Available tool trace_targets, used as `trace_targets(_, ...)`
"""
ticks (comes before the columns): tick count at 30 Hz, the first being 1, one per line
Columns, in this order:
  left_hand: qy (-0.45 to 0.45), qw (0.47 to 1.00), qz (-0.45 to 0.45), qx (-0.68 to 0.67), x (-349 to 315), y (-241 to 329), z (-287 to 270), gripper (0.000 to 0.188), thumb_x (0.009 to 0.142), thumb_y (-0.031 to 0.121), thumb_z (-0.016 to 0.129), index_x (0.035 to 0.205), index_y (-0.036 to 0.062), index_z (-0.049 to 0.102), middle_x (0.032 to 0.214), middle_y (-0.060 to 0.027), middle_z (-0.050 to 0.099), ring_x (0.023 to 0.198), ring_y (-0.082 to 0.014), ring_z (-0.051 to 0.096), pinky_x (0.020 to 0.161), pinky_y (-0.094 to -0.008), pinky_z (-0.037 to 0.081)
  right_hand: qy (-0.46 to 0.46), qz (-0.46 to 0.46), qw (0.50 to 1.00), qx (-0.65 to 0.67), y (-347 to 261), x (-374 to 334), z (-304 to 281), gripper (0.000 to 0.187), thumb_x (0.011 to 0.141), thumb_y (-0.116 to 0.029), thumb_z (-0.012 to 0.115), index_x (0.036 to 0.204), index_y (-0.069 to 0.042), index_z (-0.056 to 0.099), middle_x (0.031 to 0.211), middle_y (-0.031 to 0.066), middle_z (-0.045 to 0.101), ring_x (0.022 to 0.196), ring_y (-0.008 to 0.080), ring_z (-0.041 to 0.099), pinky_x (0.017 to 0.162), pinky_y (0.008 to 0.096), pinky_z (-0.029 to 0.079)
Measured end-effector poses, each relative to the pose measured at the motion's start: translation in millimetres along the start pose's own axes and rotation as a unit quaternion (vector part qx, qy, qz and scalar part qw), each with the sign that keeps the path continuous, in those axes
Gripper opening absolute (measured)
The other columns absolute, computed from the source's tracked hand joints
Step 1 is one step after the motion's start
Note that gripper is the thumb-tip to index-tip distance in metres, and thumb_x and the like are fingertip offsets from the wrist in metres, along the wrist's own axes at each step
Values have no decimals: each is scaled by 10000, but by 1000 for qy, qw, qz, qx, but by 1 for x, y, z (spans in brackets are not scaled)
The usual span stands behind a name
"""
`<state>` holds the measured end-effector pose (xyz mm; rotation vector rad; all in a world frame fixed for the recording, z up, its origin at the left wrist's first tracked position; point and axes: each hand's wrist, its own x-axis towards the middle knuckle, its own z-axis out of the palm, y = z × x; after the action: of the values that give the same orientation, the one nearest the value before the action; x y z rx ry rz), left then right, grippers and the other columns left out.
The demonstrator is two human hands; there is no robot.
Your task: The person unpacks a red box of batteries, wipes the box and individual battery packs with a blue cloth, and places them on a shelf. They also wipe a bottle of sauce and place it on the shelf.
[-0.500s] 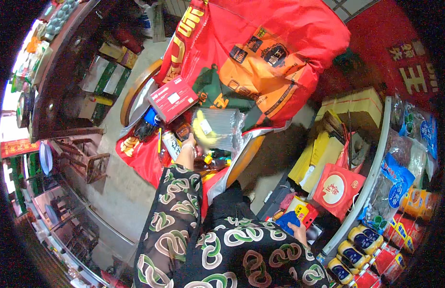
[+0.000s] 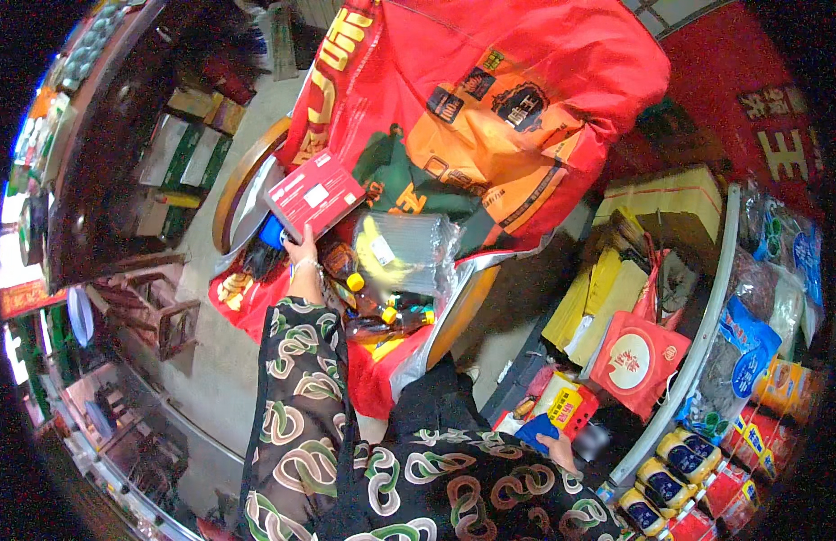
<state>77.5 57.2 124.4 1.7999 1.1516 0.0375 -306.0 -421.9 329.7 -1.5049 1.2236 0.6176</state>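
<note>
The red box (image 2: 315, 196) sits tilted at the left of the heap on the red printed sheet (image 2: 571, 63), which lies draped over a chair with curved wooden arms (image 2: 470, 307). My left hand (image 2: 301, 248) is up against the lower edge of that box, fingertips touching it or tucked just under; I cannot tell whether they grip it or anything beneath. Just left of my fingers is a dark bottle with a blue part (image 2: 272, 231), partly hidden by the box. To the right of my wrist lie several dark bottles with yellow caps (image 2: 355, 281), and past them a yellow item (image 2: 375, 242) rests against a grey stack in clear plastic (image 2: 420, 252). My right hand (image 2: 557, 448) is well apart, down by my side, its fingers closed on a blue cloth-like piece (image 2: 533, 433), near a yellow-and-red pack (image 2: 571, 408). Beyond that are a red bag with a pale circle (image 2: 633, 362), a cardboard carton (image 2: 675, 203) and, at far right, shelved jars (image 2: 663, 482). Off to the left, on the floor, stands a wooden stool (image 2: 156, 307).
</note>
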Motion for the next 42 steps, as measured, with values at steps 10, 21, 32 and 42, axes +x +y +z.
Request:
trace_targets(10, 39, 974, -31, -220, 33, -24, 22, 665, 817, 489, 449, 1272, 43, 257, 1156, -187, 434, 1019, -304, 477, 825, -428, 417, -21, 25, 996, 87, -67, -12, 30, 335, 703, -3, 590, 1030, -1, 517, 879, 58, 588, 750, 155, 570, 682, 297, 477)
trace_targets(21, -83, 931, -150, -322, 12, -8, -55, 537, 814, 438, 498, 1191, 78, 371, 1099, -96, 495, 917, -255, 548, 611, -393, 524, 6, 11, 997, 78, -59, 0, 14, 359, 690, 0, 611, 1036, -6, 513, 875, 62, 586, 731, 165, 570, 655, 308, 486)
trace_targets(32, -412, 832, -84, -362, -156, 80, -127, 501, 865, 434, 385, 1209, 71, 374, 1188, -109, 466, 1039, -269, 490, 854, -445, 419, -152, -225, 905, 327, -212, -28, 47, 489, 700, -7, 582, 1166, -11, 433, 1002, 88, 560, 850, 175, 558, 752, 295, 467)
trace_targets(42, -573, 773, -39, -269, -328, 158, -91, 492, 882, 444, 317, 1223, 91, 347, 1126, -79, 503, 1044, -247, 484, 838, -433, 431, 89, -757, 645, -57, -276, -123, 51, 371, 759, -250, 571, 1096, -109, 506, 1217, 194, 409, 1140, 349, 388, 972, 414, 269)
